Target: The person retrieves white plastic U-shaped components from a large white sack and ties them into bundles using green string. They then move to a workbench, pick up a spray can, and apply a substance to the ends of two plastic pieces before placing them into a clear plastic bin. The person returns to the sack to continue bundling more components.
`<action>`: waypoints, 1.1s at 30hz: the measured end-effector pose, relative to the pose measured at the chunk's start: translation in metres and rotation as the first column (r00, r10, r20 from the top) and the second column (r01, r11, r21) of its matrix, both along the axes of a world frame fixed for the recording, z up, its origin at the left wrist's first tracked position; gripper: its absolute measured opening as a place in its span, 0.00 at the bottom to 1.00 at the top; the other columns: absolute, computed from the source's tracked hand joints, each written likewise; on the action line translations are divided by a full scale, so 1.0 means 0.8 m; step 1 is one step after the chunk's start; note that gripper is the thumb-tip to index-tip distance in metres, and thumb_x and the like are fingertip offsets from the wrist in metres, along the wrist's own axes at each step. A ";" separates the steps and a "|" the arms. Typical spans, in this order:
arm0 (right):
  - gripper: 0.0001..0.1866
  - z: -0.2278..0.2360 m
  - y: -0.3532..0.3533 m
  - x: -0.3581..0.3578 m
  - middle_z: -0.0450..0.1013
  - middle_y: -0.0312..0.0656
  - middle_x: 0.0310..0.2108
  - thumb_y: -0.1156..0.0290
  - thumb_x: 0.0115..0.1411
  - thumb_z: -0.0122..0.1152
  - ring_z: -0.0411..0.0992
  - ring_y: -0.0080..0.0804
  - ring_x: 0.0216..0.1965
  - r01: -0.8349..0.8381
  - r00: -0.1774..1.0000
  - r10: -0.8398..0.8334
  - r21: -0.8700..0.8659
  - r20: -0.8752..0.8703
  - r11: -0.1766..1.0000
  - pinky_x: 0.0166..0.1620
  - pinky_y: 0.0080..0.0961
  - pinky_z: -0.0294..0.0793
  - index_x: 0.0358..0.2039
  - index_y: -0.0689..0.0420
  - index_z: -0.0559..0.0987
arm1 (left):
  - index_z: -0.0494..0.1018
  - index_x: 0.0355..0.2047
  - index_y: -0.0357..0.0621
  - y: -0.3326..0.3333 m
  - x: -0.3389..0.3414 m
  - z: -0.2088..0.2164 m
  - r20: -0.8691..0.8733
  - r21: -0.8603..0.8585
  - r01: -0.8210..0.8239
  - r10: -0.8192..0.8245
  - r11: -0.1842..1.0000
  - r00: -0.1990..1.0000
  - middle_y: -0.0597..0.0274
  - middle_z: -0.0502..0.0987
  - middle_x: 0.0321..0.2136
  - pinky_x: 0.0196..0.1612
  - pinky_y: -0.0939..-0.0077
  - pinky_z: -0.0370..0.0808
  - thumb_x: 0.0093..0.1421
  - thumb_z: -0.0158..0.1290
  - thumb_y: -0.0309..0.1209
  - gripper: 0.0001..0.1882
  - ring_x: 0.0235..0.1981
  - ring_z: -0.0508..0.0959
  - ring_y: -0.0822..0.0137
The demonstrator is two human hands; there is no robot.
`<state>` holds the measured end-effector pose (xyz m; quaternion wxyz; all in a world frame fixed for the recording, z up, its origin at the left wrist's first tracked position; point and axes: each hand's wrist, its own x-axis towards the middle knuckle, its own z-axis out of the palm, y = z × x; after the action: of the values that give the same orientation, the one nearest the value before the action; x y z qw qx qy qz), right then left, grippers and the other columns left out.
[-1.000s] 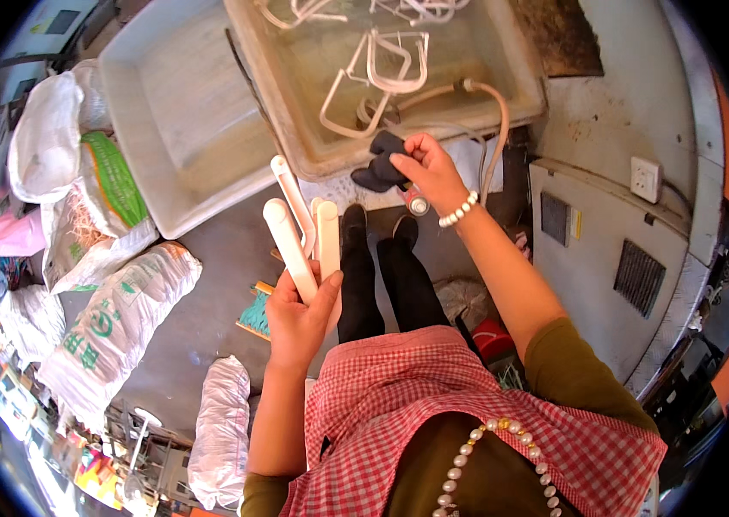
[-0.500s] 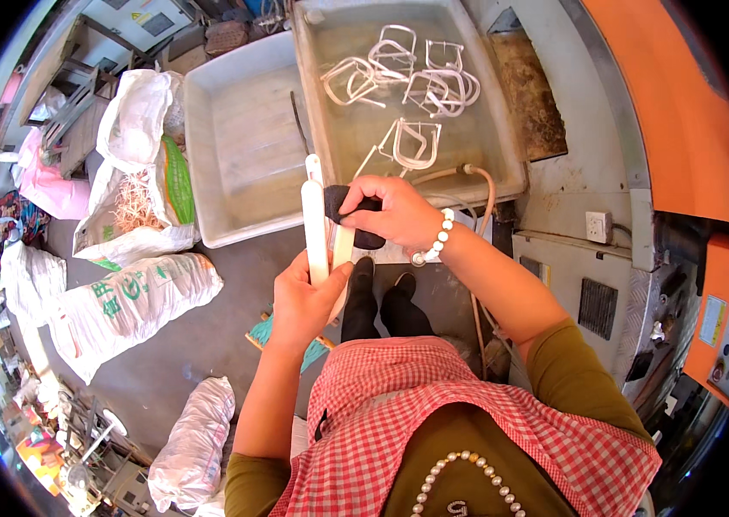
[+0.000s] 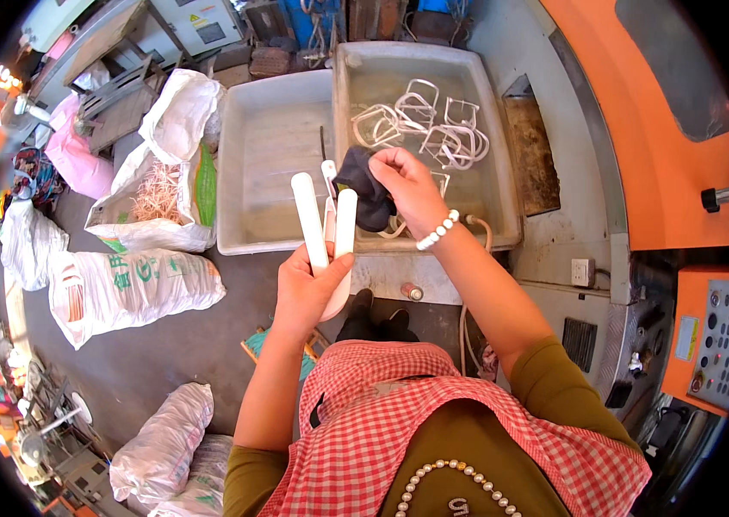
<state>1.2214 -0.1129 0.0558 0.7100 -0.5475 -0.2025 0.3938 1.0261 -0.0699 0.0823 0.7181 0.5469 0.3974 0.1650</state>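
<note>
My left hand is closed around the lower part of a white plastic part with long rounded bars, which point up and away from me. Its exact shape is partly hidden by my fingers. In my right hand a dark cloth is pinched, hanging just right of the bars' upper ends. Beyond my hands, several white bent frames lie in the water of a large pale tub.
Left of that tub stands another pale tub. An open sack of thin scraps and a full white sack lie on the left. A hose runs down at the right, beside a grey and orange machine. A small can stands near my feet.
My right hand has moved the cloth up and off the white part, to its right. The bars now spread apart in view. My head view has shifted, showing more of the far side.
</note>
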 end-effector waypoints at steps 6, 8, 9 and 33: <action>0.06 0.054 -0.007 -0.021 0.71 0.29 0.33 0.73 0.60 0.55 0.67 0.14 0.35 -0.308 0.941 0.300 0.028 0.158 0.951 0.40 0.15 0.68 0.38 0.58 0.73 | 0.73 0.33 0.37 0.001 -0.016 0.022 0.044 -0.016 -0.038 0.039 0.999 0.998 0.69 0.75 0.26 0.28 0.84 0.68 0.54 0.60 0.27 0.09 0.25 0.71 0.80; 0.06 0.066 -0.009 -0.031 0.71 0.29 0.33 0.75 0.58 0.57 0.67 0.14 0.34 -0.427 0.859 0.443 -0.121 0.256 0.896 0.39 0.16 0.69 0.37 0.59 0.74 | 0.74 0.33 0.38 -0.001 -0.020 0.025 0.066 -0.003 -0.047 0.047 0.999 0.997 0.69 0.75 0.26 0.28 0.83 0.69 0.53 0.60 0.27 0.09 0.25 0.71 0.80; 0.07 0.066 -0.005 -0.036 0.71 0.30 0.32 0.77 0.56 0.58 0.67 0.15 0.33 -0.409 0.834 0.433 -0.145 0.342 0.901 0.38 0.16 0.69 0.36 0.59 0.74 | 0.74 0.33 0.38 -0.002 -0.022 0.025 0.068 0.024 -0.052 0.050 0.998 0.996 0.69 0.75 0.26 0.28 0.83 0.69 0.53 0.60 0.27 0.09 0.25 0.71 0.80; 0.05 0.038 0.017 -0.072 0.73 0.37 0.29 0.77 0.56 0.58 0.70 0.20 0.30 -0.121 0.888 0.214 -0.241 0.407 0.963 0.35 0.20 0.71 0.32 0.62 0.73 | 0.74 0.33 0.36 -0.024 -0.030 0.009 -0.032 0.195 -0.098 0.106 0.976 0.994 0.68 0.75 0.24 0.29 0.80 0.69 0.54 0.59 0.30 0.10 0.24 0.69 0.80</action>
<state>1.1642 -0.0996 0.0859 0.5497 -0.6725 -0.3579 0.3427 1.0020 -0.0894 0.0895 0.6439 0.5961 0.4220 0.2280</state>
